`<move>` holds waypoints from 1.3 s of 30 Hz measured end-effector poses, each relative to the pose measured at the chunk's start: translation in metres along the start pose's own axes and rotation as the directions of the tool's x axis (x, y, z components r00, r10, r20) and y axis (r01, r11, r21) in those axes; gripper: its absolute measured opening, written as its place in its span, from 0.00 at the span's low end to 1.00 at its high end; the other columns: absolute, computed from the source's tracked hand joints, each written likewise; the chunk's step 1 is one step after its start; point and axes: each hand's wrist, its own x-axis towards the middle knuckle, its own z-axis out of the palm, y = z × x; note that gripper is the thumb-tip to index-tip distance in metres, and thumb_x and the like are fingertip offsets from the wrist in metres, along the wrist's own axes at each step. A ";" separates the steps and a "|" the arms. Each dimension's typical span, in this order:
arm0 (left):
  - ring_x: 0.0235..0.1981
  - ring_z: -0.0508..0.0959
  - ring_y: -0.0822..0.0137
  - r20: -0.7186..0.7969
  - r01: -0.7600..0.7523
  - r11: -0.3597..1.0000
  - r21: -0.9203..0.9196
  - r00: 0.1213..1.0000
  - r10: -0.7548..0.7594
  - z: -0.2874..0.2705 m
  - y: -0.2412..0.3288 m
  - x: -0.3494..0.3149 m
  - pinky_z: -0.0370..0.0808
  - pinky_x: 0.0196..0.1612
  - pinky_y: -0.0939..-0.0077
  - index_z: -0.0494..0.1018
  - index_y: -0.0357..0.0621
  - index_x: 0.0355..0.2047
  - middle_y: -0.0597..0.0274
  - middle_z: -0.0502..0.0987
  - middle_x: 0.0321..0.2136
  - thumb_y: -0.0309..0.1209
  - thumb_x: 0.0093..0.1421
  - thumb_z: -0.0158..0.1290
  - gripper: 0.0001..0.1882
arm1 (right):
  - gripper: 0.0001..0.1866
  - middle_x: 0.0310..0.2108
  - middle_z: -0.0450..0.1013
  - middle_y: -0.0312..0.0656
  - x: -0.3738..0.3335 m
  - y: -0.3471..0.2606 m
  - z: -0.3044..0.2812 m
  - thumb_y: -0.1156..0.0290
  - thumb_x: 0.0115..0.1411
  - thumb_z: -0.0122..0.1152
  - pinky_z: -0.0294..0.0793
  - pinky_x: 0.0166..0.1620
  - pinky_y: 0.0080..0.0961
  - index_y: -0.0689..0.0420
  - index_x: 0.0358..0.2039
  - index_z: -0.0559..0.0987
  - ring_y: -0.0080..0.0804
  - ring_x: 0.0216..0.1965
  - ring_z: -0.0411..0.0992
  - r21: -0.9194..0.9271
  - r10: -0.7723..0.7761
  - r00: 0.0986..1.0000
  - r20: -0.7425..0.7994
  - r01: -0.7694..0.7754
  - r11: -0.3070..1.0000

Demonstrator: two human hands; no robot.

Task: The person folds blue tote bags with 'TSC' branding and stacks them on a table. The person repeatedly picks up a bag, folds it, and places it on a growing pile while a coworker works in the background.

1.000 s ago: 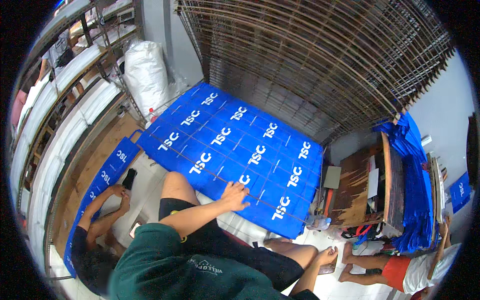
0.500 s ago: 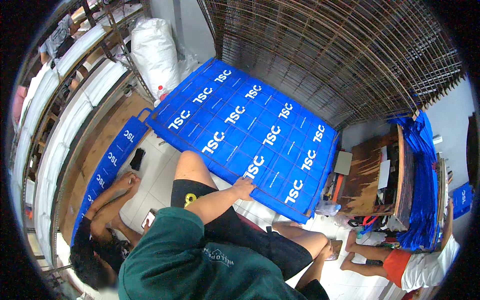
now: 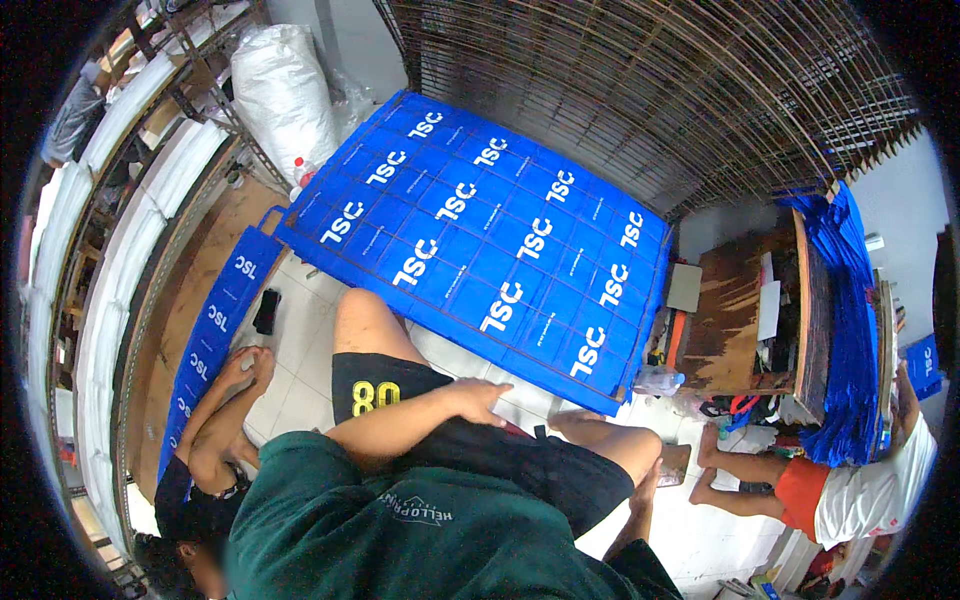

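Note:
My left hand (image 3: 480, 400) hovers over my lap with its fingers apart, holding nothing. Just beyond it is the near edge of a large blue printed sheet (image 3: 470, 265) with repeated white lettering; a thin wire grid appears to lie over it. My right hand (image 3: 646, 488) rests against my bent right knee, its fingers lying along the skin. Beside that knee is a flat brown piece (image 3: 675, 466) whose kind I cannot make out.
Tall wire racks (image 3: 640, 90) lean at the back. A wooden cabinet (image 3: 735, 330) with hanging blue sheets (image 3: 840, 340) stands right; a clear bottle (image 3: 660, 380) lies nearby. At left are a seated person (image 3: 215, 440), a blue strip (image 3: 215, 320), shelves (image 3: 110, 260) and a white sack (image 3: 280, 100). Another person (image 3: 850, 500) is far right.
My left hand has come off the near edge of the blue sheet and drawn back over my lap. The seated person at left no longer shows a lit phone.

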 end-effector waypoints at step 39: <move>0.46 0.71 0.53 0.092 0.057 0.996 -0.069 0.995 -0.050 0.012 -0.019 0.043 0.67 0.49 0.62 0.58 0.49 0.56 0.49 0.72 0.44 0.58 0.48 0.51 0.40 | 0.17 0.25 0.75 0.50 0.023 -0.057 0.094 0.54 0.49 0.60 0.71 0.35 0.37 0.56 0.25 0.76 0.47 0.29 0.74 -0.958 -0.654 0.722 -0.227 -0.044 0.284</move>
